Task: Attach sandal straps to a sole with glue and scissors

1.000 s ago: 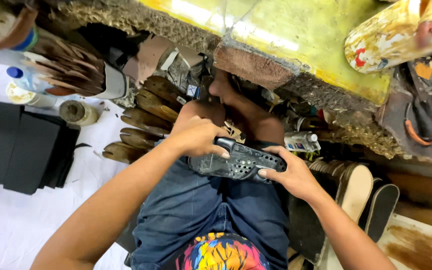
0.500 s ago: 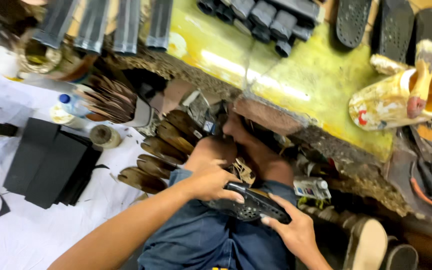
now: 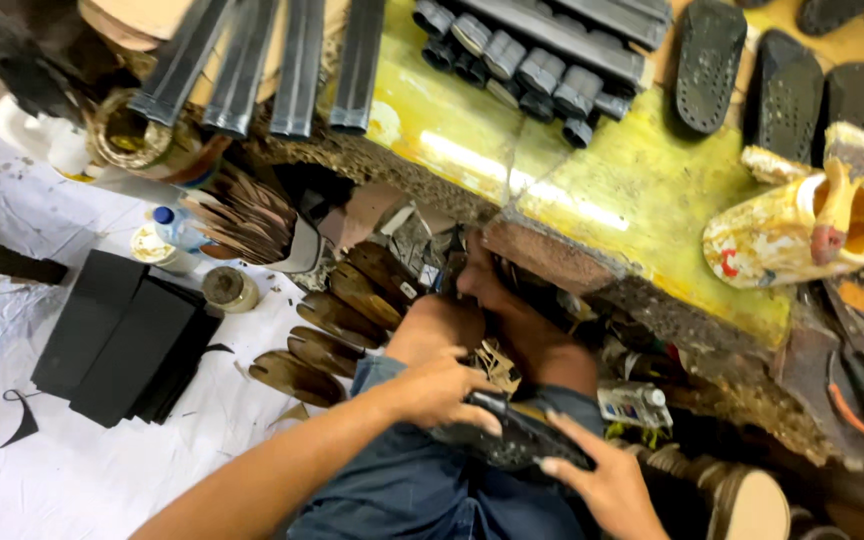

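Observation:
A black shoe sole [image 3: 517, 438] with a patterned tread lies across my lap, over blue jeans. My left hand [image 3: 439, 390] presses down on its left end, fingers curled over the edge. My right hand [image 3: 602, 478] holds its right end from below, fingers spread along the sole. My bare knees and foot tuck under the edge of a low yellow-stained worktable [image 3: 592, 200] just ahead.
Brown sole pieces [image 3: 327, 330] fan out on the floor to my left, beside stacked black sheets [image 3: 122, 335] and a small jar [image 3: 229, 288]. On the table lie black strap bundles [image 3: 542, 60], black soles [image 3: 712, 60] and a glue-smeared can [image 3: 802, 235]. Pliers [image 3: 857, 395] rest at right.
The view has tilted up and away, showing more of the tabletop. Both hands stay on the black sole, now lower in the picture, with the right hand shifted further under its end.

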